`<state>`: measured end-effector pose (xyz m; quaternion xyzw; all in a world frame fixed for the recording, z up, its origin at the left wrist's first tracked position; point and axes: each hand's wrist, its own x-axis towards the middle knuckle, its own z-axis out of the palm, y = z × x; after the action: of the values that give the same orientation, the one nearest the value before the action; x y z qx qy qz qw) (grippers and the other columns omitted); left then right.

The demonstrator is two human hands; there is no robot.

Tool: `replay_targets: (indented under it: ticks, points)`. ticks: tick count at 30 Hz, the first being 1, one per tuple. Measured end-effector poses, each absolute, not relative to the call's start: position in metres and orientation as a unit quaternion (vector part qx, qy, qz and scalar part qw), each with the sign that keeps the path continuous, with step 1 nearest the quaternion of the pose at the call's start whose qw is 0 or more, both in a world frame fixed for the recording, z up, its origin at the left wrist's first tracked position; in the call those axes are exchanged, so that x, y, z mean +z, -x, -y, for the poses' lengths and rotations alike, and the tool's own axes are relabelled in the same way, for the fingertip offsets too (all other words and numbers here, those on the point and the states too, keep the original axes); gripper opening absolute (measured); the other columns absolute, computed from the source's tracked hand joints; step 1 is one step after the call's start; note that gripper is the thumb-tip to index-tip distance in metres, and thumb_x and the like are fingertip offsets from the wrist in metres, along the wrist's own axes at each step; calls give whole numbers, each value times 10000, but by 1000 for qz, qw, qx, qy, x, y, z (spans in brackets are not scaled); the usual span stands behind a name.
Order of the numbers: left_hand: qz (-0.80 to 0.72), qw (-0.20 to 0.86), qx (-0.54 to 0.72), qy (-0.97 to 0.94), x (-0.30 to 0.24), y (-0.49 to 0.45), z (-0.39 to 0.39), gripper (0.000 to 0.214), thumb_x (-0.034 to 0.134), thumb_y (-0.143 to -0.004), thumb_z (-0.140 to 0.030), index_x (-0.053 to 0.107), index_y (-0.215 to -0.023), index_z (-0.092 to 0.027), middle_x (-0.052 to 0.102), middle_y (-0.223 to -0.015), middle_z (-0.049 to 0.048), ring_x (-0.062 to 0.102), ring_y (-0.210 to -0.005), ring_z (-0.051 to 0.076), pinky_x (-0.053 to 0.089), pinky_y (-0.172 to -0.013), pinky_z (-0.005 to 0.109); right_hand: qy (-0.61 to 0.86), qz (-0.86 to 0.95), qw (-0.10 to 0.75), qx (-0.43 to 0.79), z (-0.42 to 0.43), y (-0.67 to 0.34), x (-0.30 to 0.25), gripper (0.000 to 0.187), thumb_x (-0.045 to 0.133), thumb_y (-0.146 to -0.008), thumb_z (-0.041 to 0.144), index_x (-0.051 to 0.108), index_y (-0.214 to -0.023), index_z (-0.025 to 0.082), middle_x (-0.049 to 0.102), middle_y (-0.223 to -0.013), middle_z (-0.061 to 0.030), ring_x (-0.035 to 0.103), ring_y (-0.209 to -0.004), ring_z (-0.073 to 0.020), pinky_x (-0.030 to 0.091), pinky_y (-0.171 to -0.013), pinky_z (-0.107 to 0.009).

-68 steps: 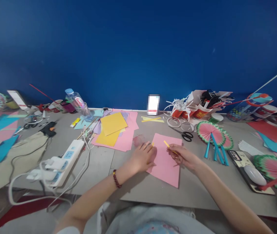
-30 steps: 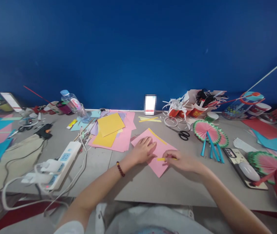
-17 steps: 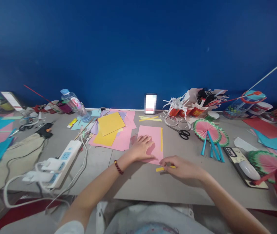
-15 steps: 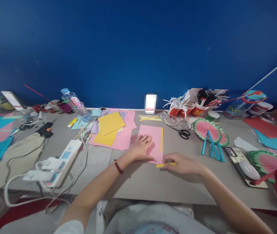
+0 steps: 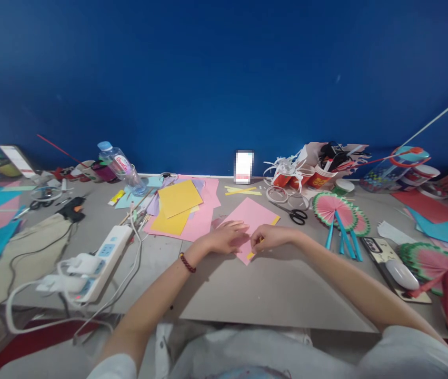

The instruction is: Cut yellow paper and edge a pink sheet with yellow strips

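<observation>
Resting flat, your left hand is lying across the left side of the pink sheet, its fingers loosely spread and gripping nothing. The sheet is sitting cornerwise on the surface, between the yellow papers and the scissors. Your right hand is bending over the sheet's near right edge, its fingers bunched together and pinching a yellow strip that is peeking out below them. A yellow band is showing farther along that edge; your hand is hiding whether the two are joining. If your left palm is bearing too lightly, the sheet could be swivelling and leaving the strip crooked. Pinching too hard could be creasing the thin paper.
</observation>
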<state>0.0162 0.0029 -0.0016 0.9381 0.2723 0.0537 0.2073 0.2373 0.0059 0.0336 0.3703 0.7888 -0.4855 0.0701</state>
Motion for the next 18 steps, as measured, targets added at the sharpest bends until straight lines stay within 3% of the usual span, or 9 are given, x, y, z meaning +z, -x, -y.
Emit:
replay_targets:
  ticks: [10,18]
  points:
    - [-255,267,89,-925,-1,-11,-4,523,660,-813,-280,517,-1316,-284,366,-1497,35,243,-1419,214,208,-1159,418,-388,-788,104,-466,5,-223,35,161,607,-679,293,704,-677,166,605,-610,8,496,-582,-117,326,-521,-222]
    - [-245,286,95,-921,-9,-9,-7,545,663,-808,-351,511,-1327,-288,343,-1510,23,230,-1422,231,176,-1168,415,-411,-785,110,-451,6,-222,31,213,603,-682,327,724,-754,168,661,-720,-3,544,-667,-134,353,-553,-209]
